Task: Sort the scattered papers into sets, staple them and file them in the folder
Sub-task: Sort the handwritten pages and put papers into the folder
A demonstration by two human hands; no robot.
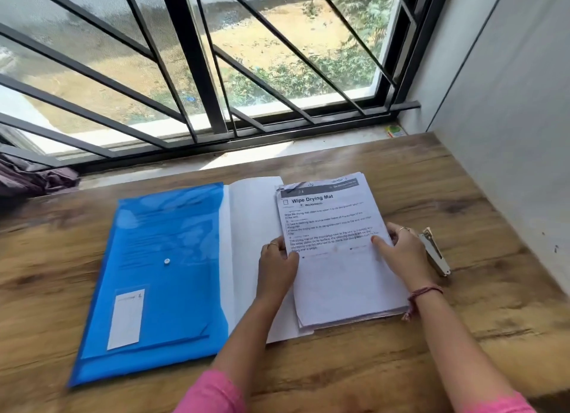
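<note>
A stack of printed papers (336,277), its top sheet headed "Wipe Drying Mat", lies on the wooden table. My left hand (276,264) grips the stack's left edge, thumb on top. At the right edge my right hand (401,252) holds the stack, its thumb lying across the top sheet. Under the stack's left part lies a blank white sheet (249,227). Left of that is a blue plastic folder (160,277) with a white snap button and a label, lying flat. A white stapler (435,252) sits just right of my right hand.
The wooden table (462,335) ends at a window sill with black bars (197,73) at the back. A grey wall (509,135) runs along the right side. Dark cloth (34,178) lies at the far left.
</note>
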